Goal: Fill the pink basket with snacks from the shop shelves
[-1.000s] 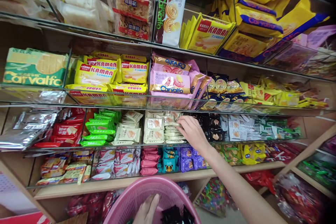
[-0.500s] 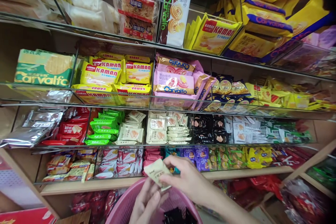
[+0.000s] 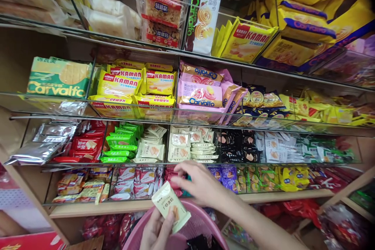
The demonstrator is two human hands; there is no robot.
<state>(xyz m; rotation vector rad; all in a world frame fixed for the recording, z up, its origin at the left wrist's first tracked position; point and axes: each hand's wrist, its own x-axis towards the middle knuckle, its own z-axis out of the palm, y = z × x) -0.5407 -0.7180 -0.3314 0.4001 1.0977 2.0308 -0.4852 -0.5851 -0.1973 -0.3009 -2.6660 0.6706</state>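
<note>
My left hand [image 3: 156, 229] pinches a cream-coloured snack packet [image 3: 166, 199] by its lower left side, thumb on the front. The packet is tilted, with its printed face toward me. My right hand [image 3: 195, 181] is off the packet, up and to the right of it, with nothing visible in its loosely bent, parted fingers. Below both hands stands a pink plastic basket [image 3: 133, 228], with some black packets [image 3: 202, 242] inside. Similar cream packets [image 3: 179, 152] fill a glass-fronted compartment just above my right hand.
Shelves with glass fronts hold green packets [image 3: 121, 146], black packets [image 3: 238, 144], yellow wafer packs [image 3: 120, 84] and pink cookie packs [image 3: 200, 93]. A wooden shelf edge [image 3: 96, 210] runs behind the basket. Red bagged goods [image 3: 102, 224] lie underneath.
My right hand has let go of the cream packet and moved up toward the shelf. The packet stays in my left hand, now lower and more fully visible. The view has shifted slightly.
</note>
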